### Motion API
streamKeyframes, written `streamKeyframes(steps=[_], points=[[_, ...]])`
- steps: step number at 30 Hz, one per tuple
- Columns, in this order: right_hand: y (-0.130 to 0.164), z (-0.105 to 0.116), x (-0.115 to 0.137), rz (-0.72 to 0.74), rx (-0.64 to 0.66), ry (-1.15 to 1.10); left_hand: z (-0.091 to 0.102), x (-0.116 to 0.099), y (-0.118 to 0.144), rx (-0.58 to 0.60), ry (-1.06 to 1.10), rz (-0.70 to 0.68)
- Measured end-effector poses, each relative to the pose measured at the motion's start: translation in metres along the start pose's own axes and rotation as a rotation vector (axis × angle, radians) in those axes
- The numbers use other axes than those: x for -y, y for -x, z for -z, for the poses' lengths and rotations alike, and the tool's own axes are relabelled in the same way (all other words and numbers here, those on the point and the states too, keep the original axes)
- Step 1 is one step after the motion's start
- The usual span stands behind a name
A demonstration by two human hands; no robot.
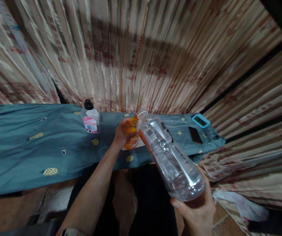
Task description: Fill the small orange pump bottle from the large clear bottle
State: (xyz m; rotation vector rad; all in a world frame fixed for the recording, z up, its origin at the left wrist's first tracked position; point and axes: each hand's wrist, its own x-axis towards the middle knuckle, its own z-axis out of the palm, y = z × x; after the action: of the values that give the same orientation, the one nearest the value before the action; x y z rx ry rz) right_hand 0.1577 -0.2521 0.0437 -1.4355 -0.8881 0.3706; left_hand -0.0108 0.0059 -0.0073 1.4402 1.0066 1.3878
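9 o'clock: black-capped bottle (91,119) with a pink label stands alone on the cloth-covered counter (10,141). Low risk. Cloth is wrinkled, so footing is soft; a stray swing of the left forearm (94,190) could tip it.

8 o'clock, near centre: left grip (123,132) is wrapped round the orange bottle (132,141), which sits at 7. Can't tell if its base rests on the white sheet (141,144) or hangs above. If lifted, that one hold carries it all; a knock from the other bottle could twist it loose.

4 to 5 o'clock: big clear bottle (172,157), tilted, neck toward 11, overlapping the orange one in view. Contact unclear. Can't read whether the neck is capped or how much liquid is inside; if uncapped and part full, more tilt likely means a spill on the cloth.

5 o'clock: right grip (197,211) clasps it at the base end only, thumb near side, fingers round the far side. Long lever, smooth plastic: neck could droop or the bottle slip.

3 to 4 o'clock: phone (195,135) lies flat, blue-framed device (200,121) just past it at 3. Both exposed to splash.
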Motion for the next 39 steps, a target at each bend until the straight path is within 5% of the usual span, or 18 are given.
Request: streamKeyframes(steps=[19,39], points=[[0.001,-0.005,0.006,-0.071,-0.020,-0.040,-0.001,-0.005,0.000,-0.003,0.066,0.039],[0.000,0.001,-0.013,0.026,0.027,-0.047,-0.001,-0.008,-0.001,0.014,0.087,0.030]])
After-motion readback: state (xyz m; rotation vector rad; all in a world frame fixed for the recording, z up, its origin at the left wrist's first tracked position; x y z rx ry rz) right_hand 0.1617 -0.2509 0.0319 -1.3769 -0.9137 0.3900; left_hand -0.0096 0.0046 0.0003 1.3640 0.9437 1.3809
